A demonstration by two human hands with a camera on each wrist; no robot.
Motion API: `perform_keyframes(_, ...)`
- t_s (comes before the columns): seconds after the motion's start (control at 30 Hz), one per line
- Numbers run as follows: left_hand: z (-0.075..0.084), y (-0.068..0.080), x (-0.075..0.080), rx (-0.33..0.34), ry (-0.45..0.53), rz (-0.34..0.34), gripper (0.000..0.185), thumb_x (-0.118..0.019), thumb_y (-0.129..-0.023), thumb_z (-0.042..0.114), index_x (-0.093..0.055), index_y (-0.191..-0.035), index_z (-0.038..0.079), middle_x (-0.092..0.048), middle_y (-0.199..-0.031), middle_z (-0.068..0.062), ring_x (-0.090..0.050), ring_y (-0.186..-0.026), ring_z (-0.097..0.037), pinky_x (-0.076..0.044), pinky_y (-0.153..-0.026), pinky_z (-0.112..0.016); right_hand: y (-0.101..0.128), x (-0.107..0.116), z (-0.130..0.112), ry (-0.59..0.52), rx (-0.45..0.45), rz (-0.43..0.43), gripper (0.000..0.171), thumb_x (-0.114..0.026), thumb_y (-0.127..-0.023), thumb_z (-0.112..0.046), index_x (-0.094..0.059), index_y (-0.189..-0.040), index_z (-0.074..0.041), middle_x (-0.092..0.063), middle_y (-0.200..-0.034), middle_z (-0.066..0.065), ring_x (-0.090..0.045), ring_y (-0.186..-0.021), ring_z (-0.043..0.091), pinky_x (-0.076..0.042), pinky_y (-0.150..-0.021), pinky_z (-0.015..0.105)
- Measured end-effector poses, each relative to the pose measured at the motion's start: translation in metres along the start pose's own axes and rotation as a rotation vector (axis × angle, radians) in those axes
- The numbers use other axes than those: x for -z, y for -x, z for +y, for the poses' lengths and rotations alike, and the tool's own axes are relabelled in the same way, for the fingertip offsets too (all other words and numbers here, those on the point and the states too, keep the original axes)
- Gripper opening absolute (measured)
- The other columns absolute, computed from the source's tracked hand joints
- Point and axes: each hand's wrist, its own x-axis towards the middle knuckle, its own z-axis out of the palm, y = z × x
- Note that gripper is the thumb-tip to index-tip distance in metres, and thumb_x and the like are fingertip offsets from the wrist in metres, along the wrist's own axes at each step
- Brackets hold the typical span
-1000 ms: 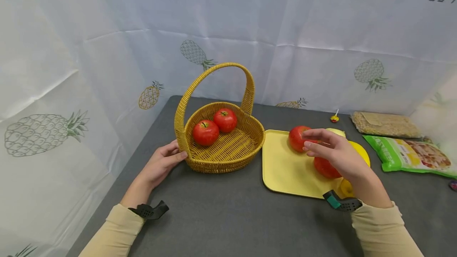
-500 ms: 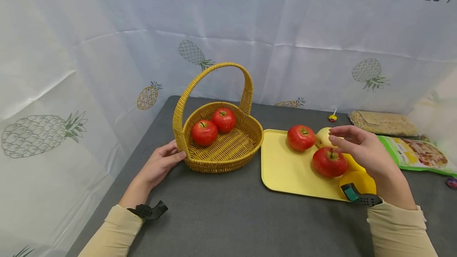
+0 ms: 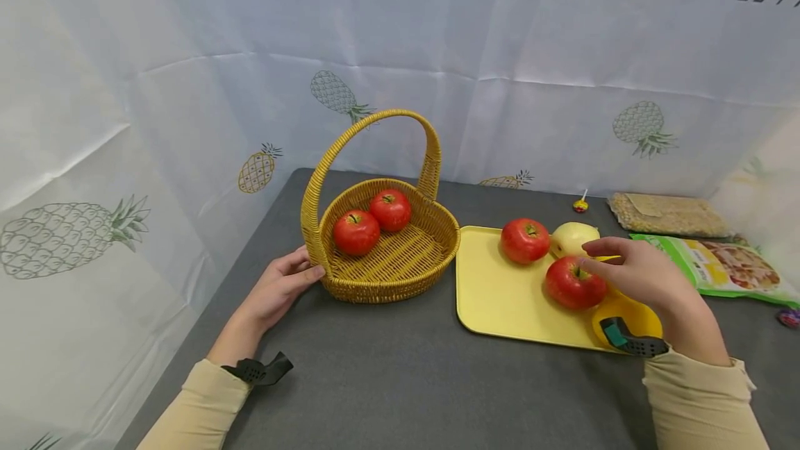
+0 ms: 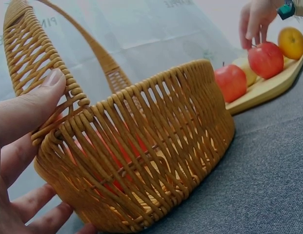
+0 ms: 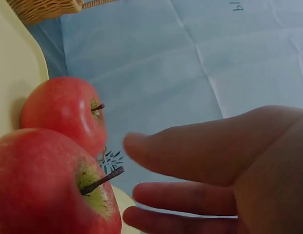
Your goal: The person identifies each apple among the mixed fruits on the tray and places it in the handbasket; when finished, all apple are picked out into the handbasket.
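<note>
A woven yellow basket [image 3: 400,266] with a tall handle stands left of centre and holds two red apples [image 3: 355,232] [image 3: 390,209]. My left hand [image 3: 281,287] rests against its left side, thumb [image 4: 29,107] on the base of the handle and fingers along the basket wall [image 4: 141,146]. On the yellow tray [image 3: 500,301] lie a far apple [image 3: 526,240], a near apple [image 3: 571,285], a pale pear [image 3: 575,235] and a yellow fruit [image 3: 631,311]. My right hand [image 3: 637,276] hovers just over the near apple [image 5: 49,185], fingers [image 5: 200,156] relaxed and holding nothing.
A green snack bag [image 3: 719,266] and a clear bag of grain [image 3: 665,214] lie at the right back. A small lollipop [image 3: 581,205] sits behind the tray. A pineapple-print cloth [image 3: 187,89] walls the grey table [image 3: 406,380] at the back and left.
My right hand moved right from above the far apple, passed over the pear, and now sits lower beside the near apple. The left hand and basket stayed put.
</note>
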Motion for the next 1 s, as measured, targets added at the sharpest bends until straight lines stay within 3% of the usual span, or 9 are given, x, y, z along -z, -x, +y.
perform_keyframes(0.13, 0.001, 0.0, -0.001, 0.0, -0.001, -0.002, 0.03, -0.06, -0.102, 0.003, -0.064, -0.132, 0.0, -0.043, -0.151, -0.017, -0.044, -0.139, -0.025, -0.046, -0.103, -0.027, -0.002, -0.002, 0.0, 0.114, 0.04, -0.006, 0.085, -0.065, -0.093, -0.065, -0.052, -0.144, 0.002, -0.052, -0.139, 0.033, -0.054, -0.114, 0.049, -0.053, -0.082, 0.055)
perform_keyframes(0.23, 0.001, -0.001, -0.002, -0.004, -0.001, -0.004, 0.032, -0.061, -0.102, 0.003, -0.061, -0.133, -0.006, -0.043, -0.151, -0.019, -0.045, -0.138, -0.026, -0.046, -0.103, -0.028, -0.002, -0.003, 0.001, 0.135, 0.06, -0.005, 0.085, -0.065, -0.093, -0.064, -0.052, -0.143, 0.002, -0.051, -0.139, 0.033, -0.054, -0.113, 0.049, -0.053, -0.081, 0.055)
perform_keyframes(0.6, 0.0, 0.002, -0.001, 0.009, -0.005, 0.002, 0.034, -0.06, -0.102, 0.003, -0.06, -0.134, -0.005, -0.043, -0.153, -0.016, -0.043, -0.139, -0.021, -0.046, -0.103, -0.027, -0.002, -0.011, -0.002, 0.136, 0.156, -0.022, 0.076, -0.075, -0.091, -0.051, -0.055, -0.141, 0.004, -0.054, -0.138, 0.032, -0.056, -0.115, 0.05, -0.053, -0.087, 0.058)
perform_keyframes(0.8, 0.0, 0.002, -0.001, 0.005, -0.002, 0.0, 0.034, -0.06, -0.102, 0.003, -0.059, -0.134, -0.007, -0.045, -0.15, -0.016, -0.045, -0.137, -0.02, -0.047, -0.102, -0.028, -0.002, -0.018, -0.008, 0.09, 0.243, -0.021, 0.071, -0.083, -0.085, -0.043, -0.06, -0.138, -0.001, -0.06, -0.133, 0.026, -0.059, -0.114, 0.046, -0.053, -0.087, 0.055)
perform_keyframes(1.0, 0.001, 0.001, -0.001, -0.009, 0.002, -0.01, 0.032, -0.06, -0.102, 0.003, -0.062, -0.134, -0.004, -0.047, -0.149, -0.016, -0.046, -0.136, -0.022, -0.047, -0.102, -0.028, -0.003, -0.024, -0.014, 0.059, 0.274, -0.017, 0.067, -0.084, -0.085, -0.042, -0.061, -0.137, -0.007, -0.063, -0.131, 0.02, -0.059, -0.117, 0.043, -0.054, -0.087, 0.053)
